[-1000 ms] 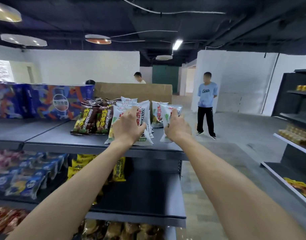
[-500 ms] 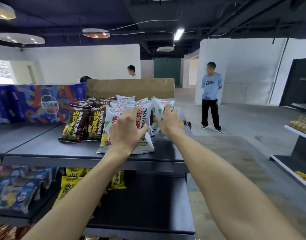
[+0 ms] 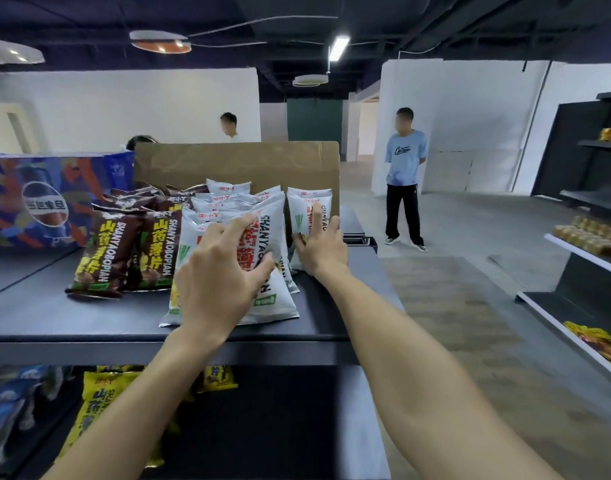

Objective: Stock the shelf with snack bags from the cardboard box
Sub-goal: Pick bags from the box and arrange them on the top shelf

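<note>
The white snack bags (image 3: 228,216) stand in a leaning row on the top shelf (image 3: 72,317), close to its right end, and the front bag of the row (image 3: 262,271) lies tilted toward the edge. The left hand (image 3: 221,275) rests flat on this front bag with the fingers spread wide, the thumb reaching to the right over the red print. Just to the right, one more white bag (image 3: 306,209) stands upright, and the right hand (image 3: 321,244) presses against its front with the fingers straight and held close together; it does not pinch the bag. To the left of the white row, touching it, two rows of brown snack bags (image 3: 124,251) lean the same way. Behind all the bags the cardboard box (image 3: 235,164) stands with its flap up. Left of the box there is a blue printed carton (image 3: 48,199). On the shelf below, yellow snack bags (image 3: 96,407) hang forward. A person in a light blue shirt (image 3: 404,174) stands well apart on the floor.
</note>
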`<state>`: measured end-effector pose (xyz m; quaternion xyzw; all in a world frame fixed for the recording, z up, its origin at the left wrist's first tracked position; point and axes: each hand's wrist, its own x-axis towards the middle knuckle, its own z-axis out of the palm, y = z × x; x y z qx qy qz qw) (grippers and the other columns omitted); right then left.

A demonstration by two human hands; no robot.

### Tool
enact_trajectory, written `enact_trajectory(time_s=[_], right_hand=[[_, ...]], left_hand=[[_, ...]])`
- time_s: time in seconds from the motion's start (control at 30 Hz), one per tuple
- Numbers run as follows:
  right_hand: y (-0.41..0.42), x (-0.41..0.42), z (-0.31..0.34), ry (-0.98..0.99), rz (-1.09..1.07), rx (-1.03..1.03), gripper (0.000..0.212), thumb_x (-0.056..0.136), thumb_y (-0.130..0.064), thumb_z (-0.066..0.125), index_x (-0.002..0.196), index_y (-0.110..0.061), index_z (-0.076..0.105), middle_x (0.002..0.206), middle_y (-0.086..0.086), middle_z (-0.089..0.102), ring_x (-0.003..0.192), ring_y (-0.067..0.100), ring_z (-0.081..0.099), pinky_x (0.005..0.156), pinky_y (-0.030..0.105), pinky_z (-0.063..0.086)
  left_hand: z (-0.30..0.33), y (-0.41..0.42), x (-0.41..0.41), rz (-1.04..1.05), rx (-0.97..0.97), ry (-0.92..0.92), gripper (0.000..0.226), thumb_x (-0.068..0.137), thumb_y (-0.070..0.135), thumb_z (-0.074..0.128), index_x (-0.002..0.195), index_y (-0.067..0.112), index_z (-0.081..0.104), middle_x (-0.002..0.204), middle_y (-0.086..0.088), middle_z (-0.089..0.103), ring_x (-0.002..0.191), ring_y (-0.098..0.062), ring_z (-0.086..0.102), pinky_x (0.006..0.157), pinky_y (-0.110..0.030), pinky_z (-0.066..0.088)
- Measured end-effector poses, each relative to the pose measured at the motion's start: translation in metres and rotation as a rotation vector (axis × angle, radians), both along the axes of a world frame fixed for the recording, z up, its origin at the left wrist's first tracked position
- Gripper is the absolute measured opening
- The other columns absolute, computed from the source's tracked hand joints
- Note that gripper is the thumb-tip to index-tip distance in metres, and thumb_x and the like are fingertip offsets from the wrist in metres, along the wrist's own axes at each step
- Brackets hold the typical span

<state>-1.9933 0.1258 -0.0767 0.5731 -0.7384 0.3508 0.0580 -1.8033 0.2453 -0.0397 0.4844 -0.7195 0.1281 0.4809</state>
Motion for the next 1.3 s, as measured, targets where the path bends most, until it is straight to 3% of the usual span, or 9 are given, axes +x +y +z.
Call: enact_trajectory(time_s=[0.27,0.4,0.5,0.7,0.8,0.9,1.0,1.1,1.3], right_hand=[[0.006,-0.005,0.01,0.031,0.023,0.198,0.088,0.087,-0.073,0.038,0.153,-0.034,-0.007,0.14,0.015,0.029,0.119,0.04,0.048,0.096,0.05,0.043],[0.027,-0.019,0.018,0.055,0.041,0.168,0.083,0.09,-0.072,0.032,0.154,-0.031,-0.002,0.133,0.014,0.043,0.117,0.037,0.053,0.091,0.047,0.044],[0.037,-0.036,0.022,0.015,0.058,0.169,0.081,0.091,-0.071,0.03,0.154,-0.027,0.003,0.142,0.014,0.044,0.124,0.036,0.05,0.097,0.048,0.043],[0.074,-0.082,0.038,0.077,0.023,0.268,0.067,0.094,-0.036,0.05,0.151,-0.023,0.018,0.14,0.013,0.047,0.124,0.036,0.049,0.097,0.045,0.041],[0.092,-0.108,0.039,0.046,0.022,0.246,0.071,0.091,-0.033,0.054,0.152,-0.021,0.02,0.14,0.015,0.048,0.125,0.036,0.048,0.098,0.043,0.043],[0.109,-0.132,0.033,-0.003,0.046,0.24,0.071,0.091,-0.03,0.057,0.151,-0.018,0.022,0.131,0.015,0.057,0.12,0.032,0.051,0.088,0.038,0.043],[0.125,-0.152,0.026,-0.034,0.087,0.205,0.066,0.091,-0.025,0.058,0.149,-0.017,0.028,0.121,0.014,0.061,0.115,0.029,0.053,0.093,0.037,0.045],[0.138,-0.167,0.015,-0.076,0.145,0.208,0.058,0.093,-0.021,0.057,0.146,-0.018,0.034,0.104,0.005,0.063,0.098,0.022,0.055,0.082,0.03,0.043],[0.155,-0.185,-0.025,-0.146,0.14,0.215,0.054,0.092,-0.017,0.058,0.143,-0.018,0.04,0.099,0.002,0.066,0.089,0.02,0.058,0.074,0.025,0.04]], left_hand=[[0.0,0.0,0.0,-0.028,0.017,-0.004,0.051,0.081,0.051,0.068,0.126,0.031,0.055,0.086,0.001,0.052,0.066,-0.018,0.053,0.047,-0.028,0.045],[0.004,0.002,-0.004,-0.027,0.009,-0.027,0.048,0.084,0.048,0.068,0.126,0.03,0.055,0.088,0.001,0.054,0.067,-0.018,0.051,0.05,-0.027,0.038],[0.01,0.007,-0.013,-0.033,-0.009,-0.06,0.048,0.085,0.047,0.066,0.127,0.028,0.053,0.09,0.0,0.055,0.067,-0.021,0.056,0.05,-0.027,0.042],[0.021,0.006,-0.067,-0.136,-0.019,-0.084,0.045,0.086,0.044,0.062,0.126,0.028,0.048,0.101,-0.001,0.056,0.075,-0.027,0.062,0.057,-0.036,0.052],[0.022,-0.01,-0.103,-0.109,0.06,-0.169,0.045,0.09,0.037,0.059,0.131,0.023,0.047,0.111,-0.006,0.055,0.087,-0.034,0.062,0.061,-0.035,0.042],[0.015,-0.036,-0.127,0.008,0.208,-0.259,0.044,0.095,0.023,0.054,0.136,0.015,0.04,0.127,-0.013,0.049,0.097,-0.037,0.062,0.065,-0.039,0.043],[0.005,-0.059,-0.138,0.127,0.321,-0.345,0.057,0.094,0.008,0.051,0.144,0.003,0.026,0.143,-0.022,0.035,0.102,-0.038,0.063,0.069,-0.04,0.048],[-0.006,-0.071,-0.147,0.147,0.316,-0.411,0.066,0.093,-0.001,0.044,0.148,-0.01,0.007,0.148,-0.032,0.021,0.107,-0.037,0.062,0.08,-0.037,0.052],[-0.023,-0.084,-0.155,0.214,0.306,-0.477,0.069,0.106,0.033,0.029,0.148,-0.01,-0.004,0.146,-0.03,0.02,0.105,-0.035,0.058,0.076,-0.038,0.053]])
